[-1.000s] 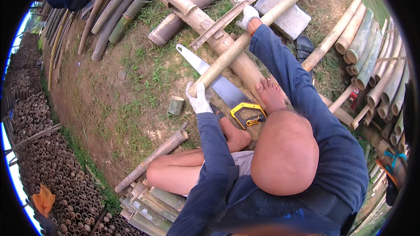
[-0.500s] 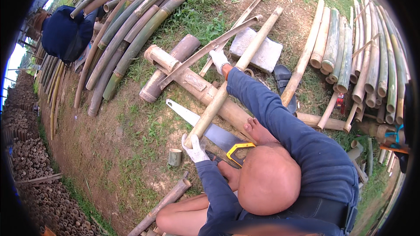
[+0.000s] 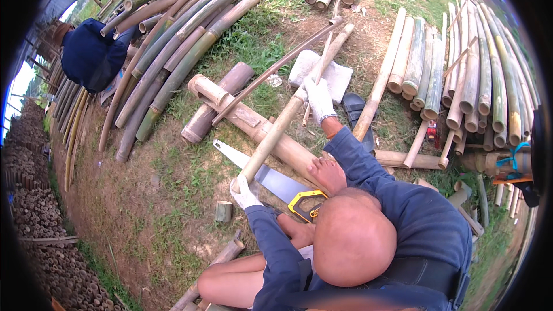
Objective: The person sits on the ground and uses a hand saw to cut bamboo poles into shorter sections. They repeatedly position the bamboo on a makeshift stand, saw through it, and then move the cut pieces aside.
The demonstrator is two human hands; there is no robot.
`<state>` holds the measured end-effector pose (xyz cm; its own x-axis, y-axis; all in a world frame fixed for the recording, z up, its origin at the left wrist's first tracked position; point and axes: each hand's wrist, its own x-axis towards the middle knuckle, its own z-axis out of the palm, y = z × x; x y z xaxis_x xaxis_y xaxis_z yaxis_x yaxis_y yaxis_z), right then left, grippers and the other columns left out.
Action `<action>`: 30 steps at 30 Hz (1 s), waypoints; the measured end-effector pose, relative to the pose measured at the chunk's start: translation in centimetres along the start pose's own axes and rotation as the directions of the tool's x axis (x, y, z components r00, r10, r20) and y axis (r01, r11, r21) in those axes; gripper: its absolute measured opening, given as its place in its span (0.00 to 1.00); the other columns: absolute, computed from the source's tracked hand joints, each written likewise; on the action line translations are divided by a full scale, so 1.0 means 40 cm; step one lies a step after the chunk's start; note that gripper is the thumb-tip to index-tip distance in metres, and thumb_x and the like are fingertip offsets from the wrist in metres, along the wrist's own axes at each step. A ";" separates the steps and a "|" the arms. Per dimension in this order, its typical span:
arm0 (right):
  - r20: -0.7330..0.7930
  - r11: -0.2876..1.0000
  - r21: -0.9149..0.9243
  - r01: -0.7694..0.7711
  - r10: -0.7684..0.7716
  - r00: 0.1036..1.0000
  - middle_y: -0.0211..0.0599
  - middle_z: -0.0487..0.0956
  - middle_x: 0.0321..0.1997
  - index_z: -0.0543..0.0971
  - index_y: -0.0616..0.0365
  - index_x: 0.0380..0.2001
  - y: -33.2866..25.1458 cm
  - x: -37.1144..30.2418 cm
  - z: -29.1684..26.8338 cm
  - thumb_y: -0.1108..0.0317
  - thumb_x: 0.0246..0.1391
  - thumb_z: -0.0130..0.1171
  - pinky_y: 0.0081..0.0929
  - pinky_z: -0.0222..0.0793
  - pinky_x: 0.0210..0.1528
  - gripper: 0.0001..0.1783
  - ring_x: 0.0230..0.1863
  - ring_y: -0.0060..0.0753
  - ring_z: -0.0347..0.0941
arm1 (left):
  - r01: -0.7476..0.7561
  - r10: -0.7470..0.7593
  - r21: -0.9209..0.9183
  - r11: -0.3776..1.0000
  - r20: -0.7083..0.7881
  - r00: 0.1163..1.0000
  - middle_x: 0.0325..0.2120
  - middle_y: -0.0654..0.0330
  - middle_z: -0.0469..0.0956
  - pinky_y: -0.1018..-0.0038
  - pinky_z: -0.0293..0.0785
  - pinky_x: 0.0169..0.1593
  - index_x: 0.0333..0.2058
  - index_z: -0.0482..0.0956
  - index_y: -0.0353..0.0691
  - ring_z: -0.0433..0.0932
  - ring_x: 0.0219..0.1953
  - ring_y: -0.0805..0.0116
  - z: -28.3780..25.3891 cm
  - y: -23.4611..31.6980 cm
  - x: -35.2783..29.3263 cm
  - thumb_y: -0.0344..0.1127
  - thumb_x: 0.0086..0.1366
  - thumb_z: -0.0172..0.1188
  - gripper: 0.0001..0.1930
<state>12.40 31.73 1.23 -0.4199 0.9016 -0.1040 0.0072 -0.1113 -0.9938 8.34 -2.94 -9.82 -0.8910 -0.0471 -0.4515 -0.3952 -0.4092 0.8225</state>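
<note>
On the patchy grass and brown soil [image 3: 173, 196], a pale tan, round bamboo pole [image 3: 273, 138] slants across a thick tan bamboo log [image 3: 291, 152]. The left hand [image 3: 246, 192], in a white glove, grasps the pole's near end. The right hand [image 3: 318, 101], gloved alike, rests against the pole beyond the log; how far its fingers close is not clear.

Near the left hand, a handsaw with a silver blade [image 3: 280, 184] and a yellow-and-black handle [image 3: 294, 204] lies beside the log, its blade running below the pole's near part. A bare foot [image 3: 328, 174] presses on the log. A short, pale green bamboo cylinder [image 3: 224, 211] stands just left of the left hand.

The log's far end rests across a short, dark brown bamboo length [image 3: 233, 80]. A long, split brown bamboo strip [image 3: 271, 78] lies over that end. Past the right hand sits a rough, pale grey stone block [image 3: 340, 80], with a black sandal [image 3: 353, 109] nearby. Piled green and tan bamboo poles [image 3: 481, 75] fill the right side; more long, curved poles [image 3: 196, 57] lie at upper left, near another person in dark blue clothing [image 3: 91, 55].
</note>
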 end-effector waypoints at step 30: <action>0.354 0.893 -0.257 -0.370 0.443 0.824 0.46 0.82 0.40 0.66 0.70 0.54 0.254 -0.553 0.081 0.39 0.65 0.62 0.35 0.80 0.40 0.40 0.38 0.38 0.83 | 0.324 -0.328 0.052 0.945 0.153 0.932 0.52 0.49 0.77 0.58 0.84 0.44 0.64 0.70 0.39 0.80 0.47 0.53 -0.041 -0.024 -0.007 0.61 0.72 0.62 0.35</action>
<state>18.82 9.28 -6.44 -0.6636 0.5455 -0.5120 0.3949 -0.3258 -0.8590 9.35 -4.04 -11.07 -0.7353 0.2300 -0.6375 -0.6734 -0.3548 0.6486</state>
